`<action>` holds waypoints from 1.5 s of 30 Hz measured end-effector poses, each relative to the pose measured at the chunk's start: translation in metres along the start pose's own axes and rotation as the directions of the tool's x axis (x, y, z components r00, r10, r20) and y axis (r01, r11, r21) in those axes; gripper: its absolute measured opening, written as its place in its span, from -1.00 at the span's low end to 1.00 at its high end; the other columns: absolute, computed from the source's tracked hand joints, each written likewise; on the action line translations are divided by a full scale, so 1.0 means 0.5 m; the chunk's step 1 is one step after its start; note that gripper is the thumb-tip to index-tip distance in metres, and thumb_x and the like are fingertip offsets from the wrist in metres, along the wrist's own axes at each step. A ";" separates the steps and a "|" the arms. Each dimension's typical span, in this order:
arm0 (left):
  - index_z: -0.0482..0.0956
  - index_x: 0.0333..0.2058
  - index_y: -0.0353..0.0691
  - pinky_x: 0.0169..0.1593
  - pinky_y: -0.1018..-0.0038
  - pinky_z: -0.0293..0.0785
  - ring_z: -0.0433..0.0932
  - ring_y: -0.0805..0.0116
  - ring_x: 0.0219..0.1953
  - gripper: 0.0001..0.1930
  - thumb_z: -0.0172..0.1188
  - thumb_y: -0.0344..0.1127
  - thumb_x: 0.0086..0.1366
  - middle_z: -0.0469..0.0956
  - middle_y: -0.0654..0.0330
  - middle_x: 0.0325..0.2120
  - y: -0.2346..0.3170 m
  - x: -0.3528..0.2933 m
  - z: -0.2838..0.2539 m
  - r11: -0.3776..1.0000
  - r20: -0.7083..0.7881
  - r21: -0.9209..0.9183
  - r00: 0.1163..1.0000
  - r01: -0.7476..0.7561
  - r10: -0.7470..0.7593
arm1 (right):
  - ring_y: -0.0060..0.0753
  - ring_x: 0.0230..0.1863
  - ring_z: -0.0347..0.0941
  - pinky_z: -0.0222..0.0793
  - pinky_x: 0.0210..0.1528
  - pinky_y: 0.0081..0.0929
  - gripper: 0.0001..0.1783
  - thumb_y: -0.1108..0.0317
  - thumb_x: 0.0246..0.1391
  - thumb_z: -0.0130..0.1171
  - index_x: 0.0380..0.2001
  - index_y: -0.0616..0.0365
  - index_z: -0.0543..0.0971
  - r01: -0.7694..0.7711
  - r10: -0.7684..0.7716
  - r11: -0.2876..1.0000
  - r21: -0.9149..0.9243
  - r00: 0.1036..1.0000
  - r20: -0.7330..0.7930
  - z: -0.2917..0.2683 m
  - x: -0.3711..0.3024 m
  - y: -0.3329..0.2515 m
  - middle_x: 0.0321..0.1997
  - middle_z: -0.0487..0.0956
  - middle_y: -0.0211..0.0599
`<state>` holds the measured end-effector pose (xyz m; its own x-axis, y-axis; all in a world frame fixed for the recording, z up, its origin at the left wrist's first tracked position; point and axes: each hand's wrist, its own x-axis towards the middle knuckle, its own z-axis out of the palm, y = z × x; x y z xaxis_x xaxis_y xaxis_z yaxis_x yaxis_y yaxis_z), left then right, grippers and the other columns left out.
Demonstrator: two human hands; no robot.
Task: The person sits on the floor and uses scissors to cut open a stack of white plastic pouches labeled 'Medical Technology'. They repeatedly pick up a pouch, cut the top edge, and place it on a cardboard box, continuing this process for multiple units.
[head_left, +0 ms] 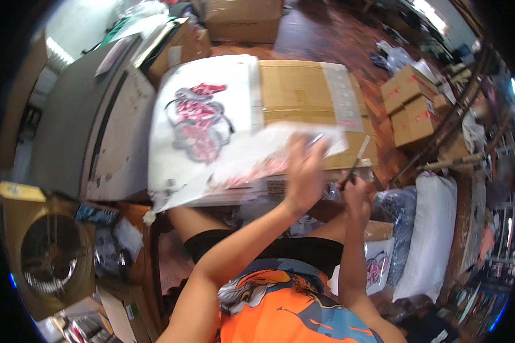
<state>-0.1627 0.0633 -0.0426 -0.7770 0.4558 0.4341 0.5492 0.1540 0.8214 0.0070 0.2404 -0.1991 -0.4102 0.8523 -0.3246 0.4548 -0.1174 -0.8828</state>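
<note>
My left hand [304,171], smeared by motion, is closed on the lifted right part of a white sheet [252,146] with red print. A small shiny spot shows by its fingertips; I cannot make out what it is. Farther left, a white sheet with a red and grey printed design [203,123] lies flat on the worktop. Close on the right, my right hand [356,197] is wrapped round the dark handle of a thin cutter knife [361,153]. Its pale blade points up and away, apart from the sheet.
Brown cardboard [294,88] with a strip of clear tape covers the right of the worktop. Cartons [415,106] stand on the wooden floor at the right, near a long white wrapped bundle [426,234]. A box fan [51,257] stands at the left.
</note>
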 end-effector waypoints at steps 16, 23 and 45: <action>0.53 -0.33 -0.45 -0.15 0.50 0.38 0.42 0.51 -0.27 -0.73 0.20 -0.28 0.32 0.49 0.26 -0.39 -0.141 0.118 -0.557 0.834 0.880 0.086 0.351 0.545 -0.320 | -0.46 -0.48 0.56 0.45 -0.42 -0.50 -0.81 0.33 0.27 0.24 -0.33 0.25 0.61 0.037 0.095 0.844 0.534 0.971 -0.218 -0.185 -0.099 0.182 -0.47 0.61 -0.28; 0.65 -0.34 -0.39 -0.35 0.44 0.39 0.42 0.51 -0.47 -0.69 0.22 -0.19 0.37 0.53 0.31 -0.55 -0.480 0.163 -0.555 0.854 0.349 0.330 0.789 0.402 -0.506 | -0.47 -0.47 0.54 0.45 -0.42 -0.56 -0.74 0.19 0.30 0.24 -0.22 0.19 0.58 0.007 0.058 0.917 0.398 0.987 -0.151 -0.170 -0.091 0.162 -0.38 0.60 -0.31; 0.61 0.03 -0.27 -0.02 0.29 0.54 0.66 0.09 -0.16 -0.67 0.20 -0.21 0.41 0.67 0.02 -0.17 -0.621 0.152 -0.426 0.846 -0.283 0.530 0.953 0.062 0.108 | -0.34 -0.31 0.69 0.64 -0.25 -0.40 -0.84 0.60 0.20 0.08 -0.25 0.42 0.64 -0.041 0.021 0.992 0.117 0.985 0.171 0.031 -0.231 0.181 -0.30 0.71 -0.11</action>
<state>-0.4577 -0.1366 -0.1858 -0.7683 0.2031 0.6070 0.5796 0.6233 0.5250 0.0832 0.1234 -0.2470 -0.5297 0.7502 -0.3958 0.3756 -0.2110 -0.9024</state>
